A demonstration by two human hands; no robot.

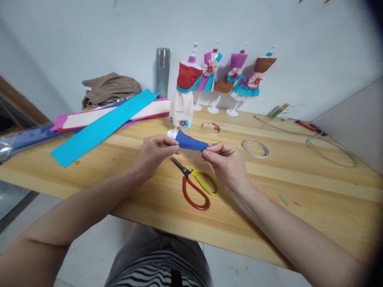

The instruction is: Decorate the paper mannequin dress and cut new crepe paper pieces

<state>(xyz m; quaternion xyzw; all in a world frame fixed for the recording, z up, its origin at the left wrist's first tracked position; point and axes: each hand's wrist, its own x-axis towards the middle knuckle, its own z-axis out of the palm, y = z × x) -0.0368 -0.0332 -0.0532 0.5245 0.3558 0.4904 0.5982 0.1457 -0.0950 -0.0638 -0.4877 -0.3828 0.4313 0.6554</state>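
Note:
A small piece of dark blue crepe paper [191,141] is stretched between my two hands above the table. My left hand [156,152] pinches its left end between thumb and fingers. At the right end, my right hand [225,160] pinches the lower corner. Below the paper lie scissors [186,172] with one red and one yellow handle, blades pointing up and left. Just behind the paper stands a small white dress form [182,104] dressed in a red top, a blue waistband and a pale skirt with flowers; the blue piece partly covers its base.
Several dressed mini forms [233,75] stand along the wall. Crepe paper strips [104,125] are piled at left, near brown cloth [112,88] and a thermos [163,73]. Tape rolls [256,148], a cable [332,161], a glue stick [279,111] and blue scraps [283,200] lie right.

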